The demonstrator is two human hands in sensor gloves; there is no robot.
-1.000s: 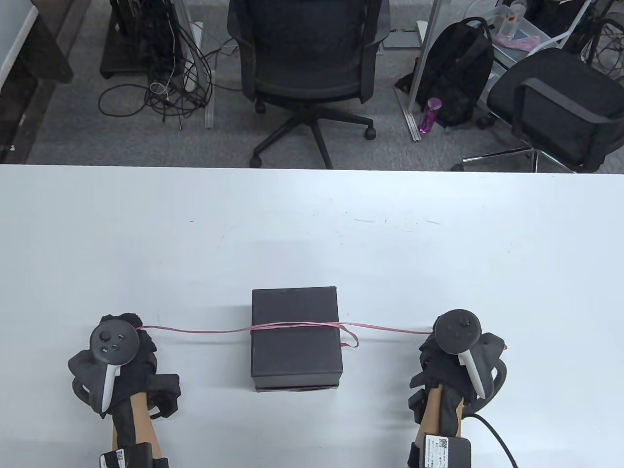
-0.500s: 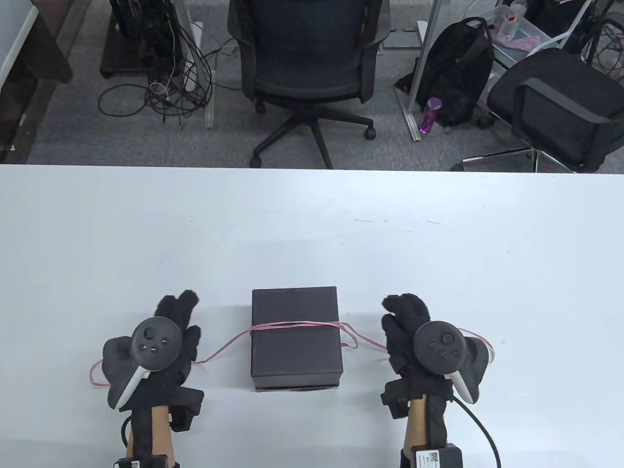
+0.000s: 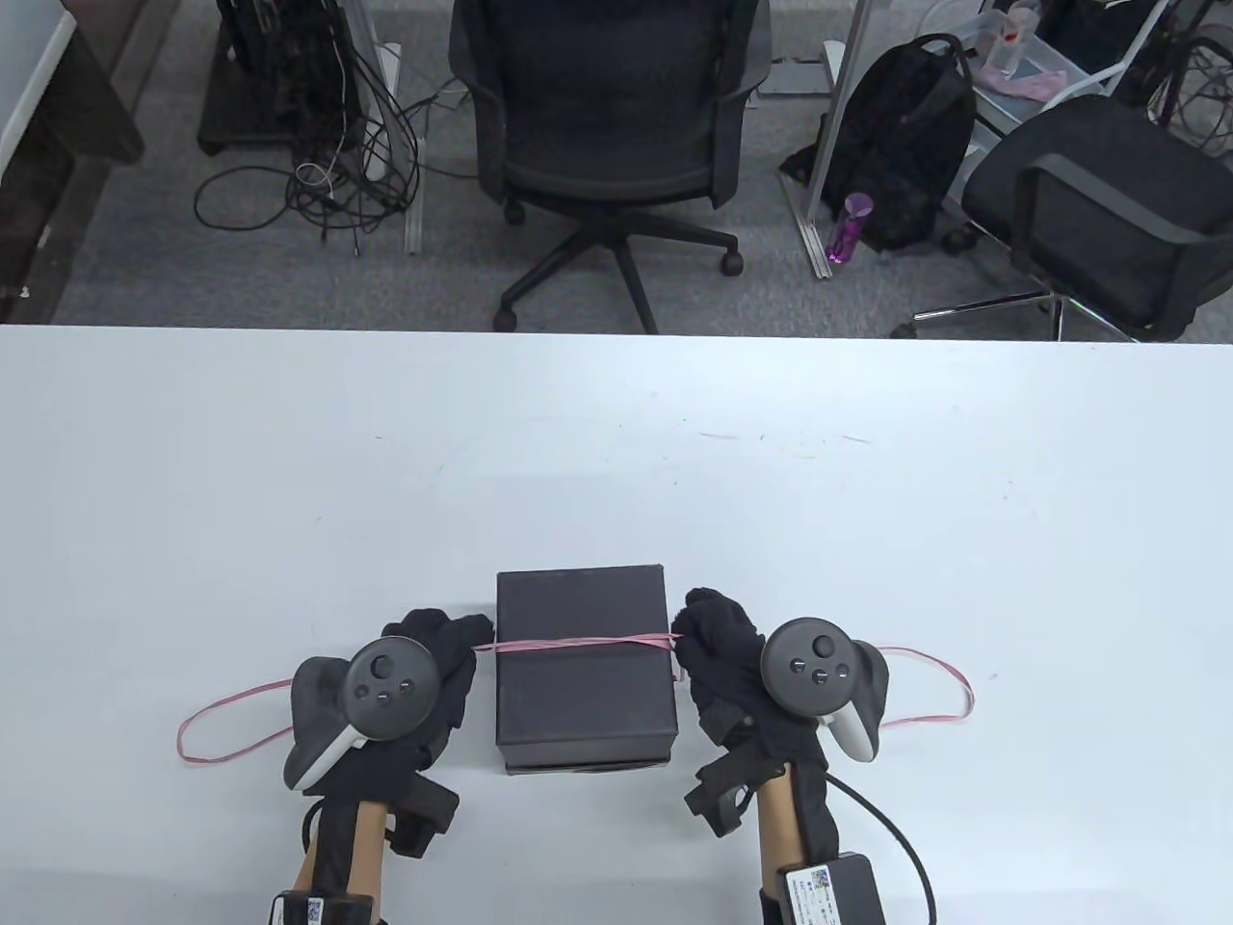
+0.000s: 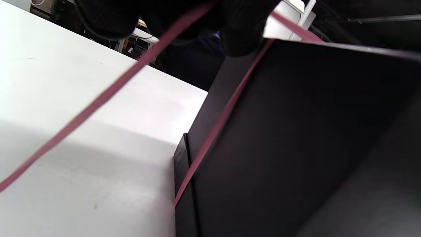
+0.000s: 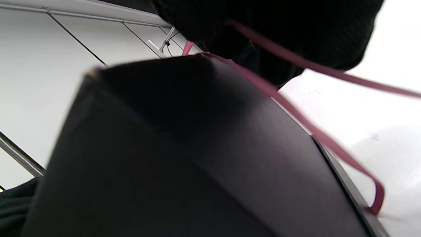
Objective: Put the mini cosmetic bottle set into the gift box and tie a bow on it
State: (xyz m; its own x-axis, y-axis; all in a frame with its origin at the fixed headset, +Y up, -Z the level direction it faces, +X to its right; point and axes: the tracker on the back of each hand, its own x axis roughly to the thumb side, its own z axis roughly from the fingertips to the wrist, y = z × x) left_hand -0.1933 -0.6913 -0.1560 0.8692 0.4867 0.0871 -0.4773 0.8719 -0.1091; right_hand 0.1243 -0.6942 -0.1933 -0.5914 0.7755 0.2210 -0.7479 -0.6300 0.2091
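A closed black gift box [image 3: 582,694] sits near the table's front edge. A thin pink ribbon [image 3: 578,643] runs across its lid. My left hand [image 3: 445,647] pinches the ribbon at the box's left edge, and my right hand [image 3: 708,636] pinches it at the right edge. Loose ribbon loops trail on the table behind each hand, one on the left [image 3: 222,727] and one on the right [image 3: 939,679]. The left wrist view shows the ribbon [image 4: 213,131] running down the box's side [image 4: 296,138]. The right wrist view shows ribbon [image 5: 296,115] over the box's corner [image 5: 184,148]. The bottles are out of sight.
The white table [image 3: 616,462] stretches far behind and beside the box. Beyond its far edge stand two office chairs [image 3: 612,125], a black backpack [image 3: 905,135] and a purple bottle [image 3: 848,226] on the floor.
Both hands came in from the far sides to the box's edges. The ribbon, stretched taut a second ago, now lies slack in loops behind each hand.
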